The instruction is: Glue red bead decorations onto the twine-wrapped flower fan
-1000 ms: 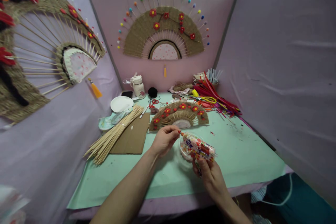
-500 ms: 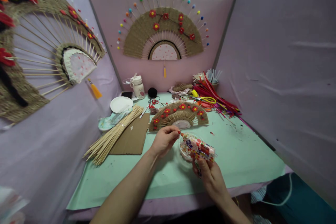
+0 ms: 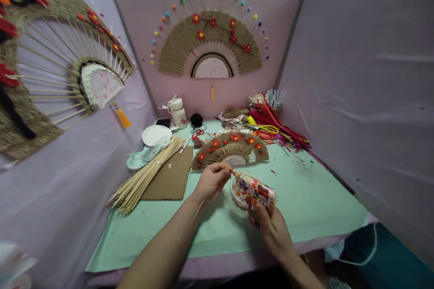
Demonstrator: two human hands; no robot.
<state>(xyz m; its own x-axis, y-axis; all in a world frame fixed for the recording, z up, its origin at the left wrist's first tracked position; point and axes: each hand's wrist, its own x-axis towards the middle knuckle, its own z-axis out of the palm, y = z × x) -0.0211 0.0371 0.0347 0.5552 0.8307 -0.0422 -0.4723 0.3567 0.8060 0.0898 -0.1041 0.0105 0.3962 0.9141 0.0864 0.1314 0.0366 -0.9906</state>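
My right hand (image 3: pixel 269 223) is wrapped round the grip of a hot glue gun (image 3: pixel 259 190) with a colourful floral pattern, its orange nozzle pointing left. At the nozzle tip, my left hand (image 3: pixel 213 181) pinches a small red piece (image 3: pixel 231 170), too small to make out clearly. Beneath the gun stands a round clear tub (image 3: pixel 237 201) of small mixed pieces, partly hidden by gun and hand. Just behind my hands a woven fan (image 3: pixel 225 145) with red flowers and yellow centres lies on the green-covered table (image 3: pixel 312 198).
A bundle of thin sticks (image 3: pixel 152 174) rests across brown cardboard (image 3: pixel 166 178) at left, near a white plate (image 3: pixel 156 135) and a lidded bottle (image 3: pixel 178 113). Red pipe cleaners (image 3: pixel 283 122) and yellow-handled scissors (image 3: pixel 269 129) lie at the back right. A decorated fan (image 3: pixel 210 43) hangs on the back panel.
Almost nothing differs. The glue gun's body has shifted very slightly left, its nozzle staying at the small red piece; the left hand keeps its pinch.
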